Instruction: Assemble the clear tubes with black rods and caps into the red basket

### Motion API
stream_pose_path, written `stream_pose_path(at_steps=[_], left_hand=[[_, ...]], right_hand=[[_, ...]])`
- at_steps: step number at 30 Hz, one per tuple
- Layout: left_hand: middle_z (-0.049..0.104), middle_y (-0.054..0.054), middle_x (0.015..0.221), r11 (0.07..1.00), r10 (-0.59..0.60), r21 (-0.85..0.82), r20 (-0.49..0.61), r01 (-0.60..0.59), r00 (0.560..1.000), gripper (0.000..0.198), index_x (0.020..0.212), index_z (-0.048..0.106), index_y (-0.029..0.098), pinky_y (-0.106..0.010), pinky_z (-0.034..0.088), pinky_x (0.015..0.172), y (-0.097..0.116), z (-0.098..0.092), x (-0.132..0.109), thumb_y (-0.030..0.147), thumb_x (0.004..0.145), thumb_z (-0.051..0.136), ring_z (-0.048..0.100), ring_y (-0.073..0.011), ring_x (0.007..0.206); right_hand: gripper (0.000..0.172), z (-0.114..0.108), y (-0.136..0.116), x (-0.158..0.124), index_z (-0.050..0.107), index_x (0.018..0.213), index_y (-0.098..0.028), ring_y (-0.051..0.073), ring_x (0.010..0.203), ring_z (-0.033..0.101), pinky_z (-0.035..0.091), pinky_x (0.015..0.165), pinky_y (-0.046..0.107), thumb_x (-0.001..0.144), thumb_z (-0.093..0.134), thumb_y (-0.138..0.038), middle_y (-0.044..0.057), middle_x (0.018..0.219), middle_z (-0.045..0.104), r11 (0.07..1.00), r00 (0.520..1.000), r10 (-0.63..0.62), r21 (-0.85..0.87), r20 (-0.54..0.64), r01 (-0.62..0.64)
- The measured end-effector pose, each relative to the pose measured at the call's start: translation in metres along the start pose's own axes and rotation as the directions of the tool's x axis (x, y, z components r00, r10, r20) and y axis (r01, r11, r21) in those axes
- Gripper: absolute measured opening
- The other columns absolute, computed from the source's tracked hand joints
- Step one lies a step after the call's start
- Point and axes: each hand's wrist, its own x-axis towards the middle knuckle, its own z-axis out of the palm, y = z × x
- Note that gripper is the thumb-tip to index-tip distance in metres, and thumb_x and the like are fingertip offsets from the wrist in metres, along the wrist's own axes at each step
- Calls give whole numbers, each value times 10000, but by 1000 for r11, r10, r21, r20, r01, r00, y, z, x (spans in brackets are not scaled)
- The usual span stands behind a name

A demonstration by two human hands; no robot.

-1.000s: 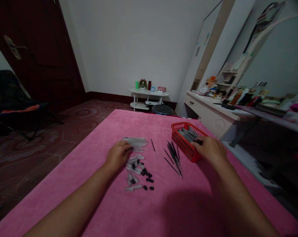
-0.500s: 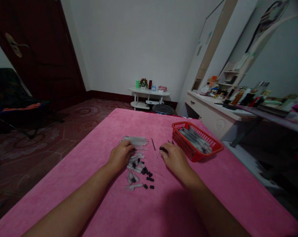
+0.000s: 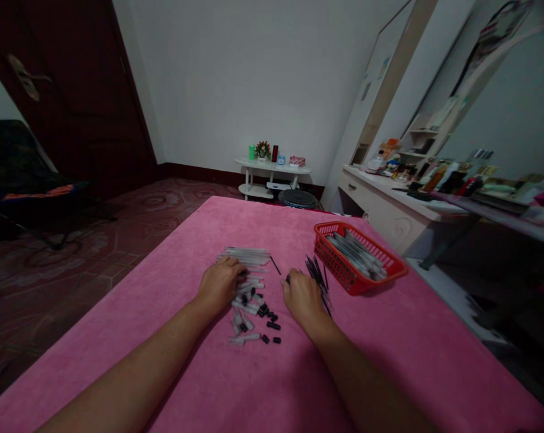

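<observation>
My left hand [image 3: 222,279] rests at the left side of the small pen parts. Its fingers are curled together, and what lies at their tips is hidden. A row of clear pen barrels [image 3: 249,257] lies just beyond it. My right hand [image 3: 304,297] is closed, with thumb and forefinger pinched at the near end of a thin dark pen refill [image 3: 275,265], which slants toward the barrels. Something dark shows between those fingertips. Clear pen caps [image 3: 249,308] and small black plugs [image 3: 274,326] are scattered between my hands. More dark refills [image 3: 315,272] lie beyond my right hand.
A red plastic basket [image 3: 384,288] holding many grey pens [image 3: 357,255] stands at the right. Pink cloth [image 3: 186,373] covers the table. Farther off are a white side table [image 3: 272,168], a dark round stool [image 3: 297,198] and a cluttered dresser [image 3: 384,195].
My right hand has moved left, uncovering the dark refills by the basket. The single refill has shifted left and turned. My left hand stays almost in place.
</observation>
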Motion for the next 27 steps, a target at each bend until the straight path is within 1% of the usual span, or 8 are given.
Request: stream_pose_path(at_steps=[4, 7, 10, 12, 14, 16, 21, 27], left_hand=[[618, -82, 961, 972, -70, -234, -235, 13, 970, 260, 1037, 662, 208, -332, 435, 811, 4, -6, 0, 174, 810, 539, 549, -226, 931], [614, -55, 935, 783, -346, -622, -403, 23, 847, 186, 973, 653, 212, -318, 464, 812, 8, -8, 3, 209, 833, 530, 574, -198, 911], [638, -24, 871, 254, -644, -967, -192, -29, 741, 113, 930, 594, 204, -312, 522, 745, 7, -3, 7, 260, 838, 560, 619, -159, 787], [654, -21, 839, -116, -703, -991, 31, -72, 710, 55, 847, 562, 176, -297, 546, 726, 1, 1, 10, 231, 842, 569, 635, -130, 725], [658, -21, 781, -323, -720, -942, 184, -89, 669, 84, 767, 541, 153, -259, 557, 720, -6, 4, 12, 164, 846, 566, 641, -101, 682], [652, -15, 735, -397, -730, -911, 241, -110, 639, 124, 737, 537, 144, -226, 564, 706, -11, 4, 13, 121, 859, 546, 640, -84, 651], [648, -14, 705, -411, -744, -903, 254, -124, 618, 164, 733, 539, 129, -203, 574, 659, -12, 0, 13, 102, 889, 495, 643, -81, 619], [664, -32, 704, -362, -740, -923, 200, -129, 642, 122, 752, 545, 116, -210, 573, 626, -8, 2, 14, 101, 870, 521, 647, -93, 603]], right_hand=[[203, 1, 8, 2, 629, 864, -143, 237, 794, 678, 434, 656, 278, 894, 453, -239, 156, 842, 705, 994, 998, 55, 93, -18, -53], [193, 5, 15, 2, 605, 784, -174, 227, 752, 659, 436, 633, 277, 877, 455, -251, 129, 794, 696, 948, 997, 50, 316, -60, -29], [167, 10, 18, 1, 566, 773, -203, 195, 647, 619, 434, 566, 266, 864, 457, -291, 72, 723, 663, 799, 997, 21, 600, -78, 30], [153, 12, 16, -1, 558, 791, -212, 173, 590, 586, 428, 532, 256, 859, 459, -307, 37, 686, 628, 704, 997, -27, 707, -69, 69], [144, 14, 13, -2, 561, 793, -214, 158, 562, 561, 424, 522, 250, 852, 467, -306, 18, 669, 598, 661, 995, -84, 743, -62, 102], [140, 15, 11, -3, 567, 783, -213, 150, 550, 547, 422, 520, 246, 845, 476, -299, 13, 668, 584, 649, 991, -125, 751, -56, 124], [135, 13, 10, -3, 575, 777, -208, 142, 548, 539, 412, 528, 236, 837, 482, -284, 11, 677, 589, 662, 988, -145, 737, -56, 139], [135, 14, 10, -3, 587, 757, -195, 152, 609, 546, 396, 567, 234, 834, 481, -229, 10, 656, 581, 711, 976, -189, 669, -112, 214]])
